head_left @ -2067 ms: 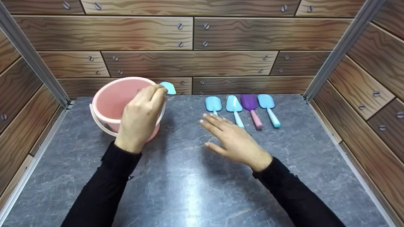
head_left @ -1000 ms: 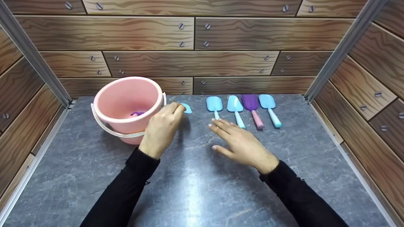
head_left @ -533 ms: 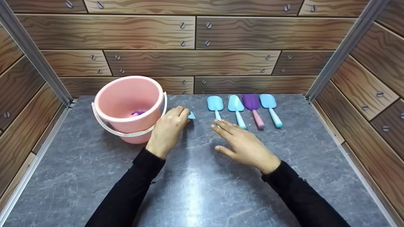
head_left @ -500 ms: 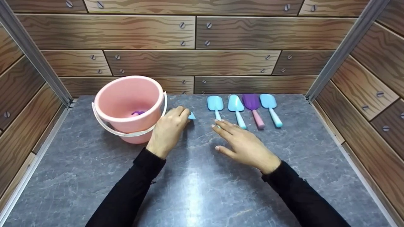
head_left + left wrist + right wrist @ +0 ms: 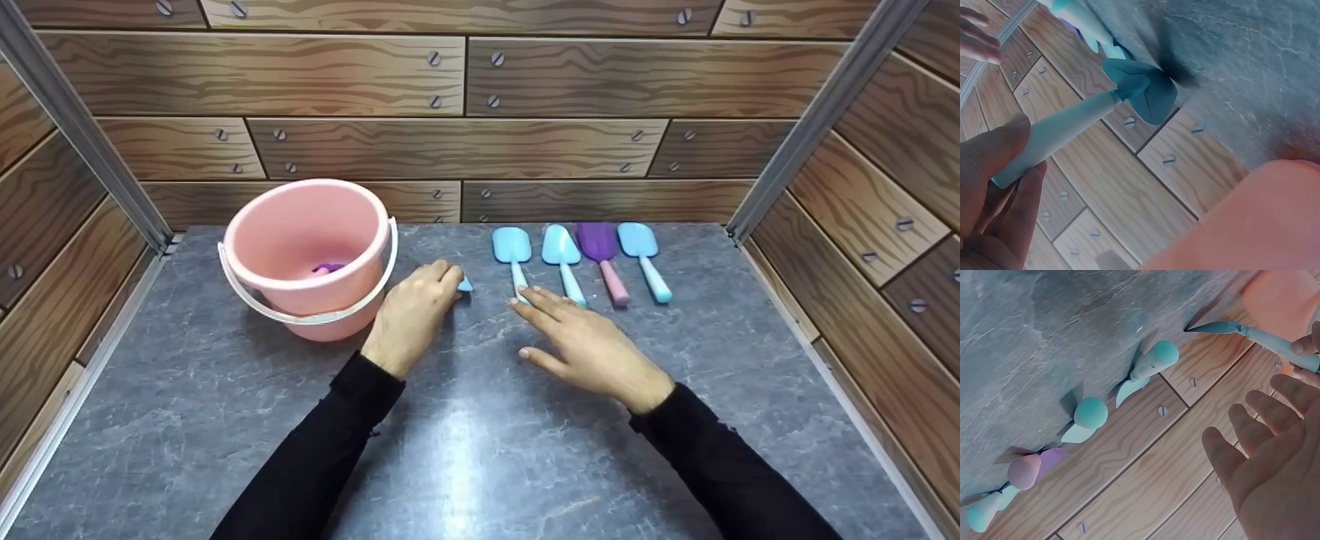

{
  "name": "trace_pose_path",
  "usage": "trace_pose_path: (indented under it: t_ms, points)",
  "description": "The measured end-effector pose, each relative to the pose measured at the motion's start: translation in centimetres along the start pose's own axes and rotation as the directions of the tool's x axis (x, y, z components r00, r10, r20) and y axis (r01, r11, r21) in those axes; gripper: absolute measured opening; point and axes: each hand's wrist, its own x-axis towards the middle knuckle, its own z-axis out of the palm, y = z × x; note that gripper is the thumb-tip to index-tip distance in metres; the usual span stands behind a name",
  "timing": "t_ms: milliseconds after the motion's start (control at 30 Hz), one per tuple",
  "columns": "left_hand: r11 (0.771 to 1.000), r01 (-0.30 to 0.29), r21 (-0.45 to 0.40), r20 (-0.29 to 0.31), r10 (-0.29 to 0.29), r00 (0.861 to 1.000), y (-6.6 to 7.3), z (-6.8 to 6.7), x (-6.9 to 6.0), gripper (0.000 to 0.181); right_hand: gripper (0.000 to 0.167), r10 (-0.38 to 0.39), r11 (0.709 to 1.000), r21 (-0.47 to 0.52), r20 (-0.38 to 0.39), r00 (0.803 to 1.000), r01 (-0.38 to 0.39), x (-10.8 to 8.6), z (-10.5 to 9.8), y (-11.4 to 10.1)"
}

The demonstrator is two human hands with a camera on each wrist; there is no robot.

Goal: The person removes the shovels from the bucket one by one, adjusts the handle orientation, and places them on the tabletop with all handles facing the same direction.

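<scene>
My left hand (image 5: 416, 311) pinches the pale handle of a blue toy shovel (image 5: 1145, 93) between thumb and fingers. In the head view only a corner of its blade shows past the fingers; the left wrist view has the blade's tip at the tabletop. Just left of that hand stands a pink bucket (image 5: 307, 289) with a white handle, a purple and pink thing (image 5: 328, 268) lying inside. My right hand (image 5: 592, 349) is spread, palm down, holding nothing. In the head view its fingertips overlap the handle of the leftmost shovel (image 5: 511, 246) in a row; the right wrist view shows them apart.
Several shovels lie along the back of the grey marbled table (image 5: 247, 450): blue ones, among them a second (image 5: 559, 244) and the rightmost (image 5: 638, 240), and a purple one (image 5: 598, 241) with a pink handle. Wood-patterned walls (image 5: 352, 75) enclose the back and sides.
My left hand has carried the blue shovel from over the bucket's rim down to the table at its right. My right hand has shifted slightly right and towards me, still spread.
</scene>
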Motion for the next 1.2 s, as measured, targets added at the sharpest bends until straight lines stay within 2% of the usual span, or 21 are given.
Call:
trace_pose_path:
  t_ms: [300,500,767,1000,1200]
  points:
    - [0.999,-0.002,-0.049,0.062,0.005,0.998,0.3,0.5,-0.1,0.018,0.074,-0.001,1.0,0.004,-0.008,1.0,0.001,-0.1,0.4,0.6]
    - [0.998,-0.014,-0.053,0.099,0.019,0.995,0.4,1.3,-0.2,0.016,0.073,0.002,1.0,0.016,-0.005,1.0,-0.002,-0.1,0.6,0.8]
    - [0.999,-0.003,-0.039,0.135,0.009,0.991,0.3,2.7,-0.4,0.011,0.073,0.002,1.0,0.024,0.028,1.0,-0.002,0.0,1.0,1.5]
    - [0.999,0.007,-0.038,0.212,0.001,0.977,0.3,3.8,0.0,0.013,0.072,0.014,1.0,0.026,0.078,0.997,-0.016,-0.1,0.6,2.0]
    - [0.996,0.049,-0.074,0.28,-0.027,0.96,0.3,4.6,0.5,0.01,0.071,0.024,0.999,0.041,0.105,0.994,-0.029,-0.1,0.4,2.1]
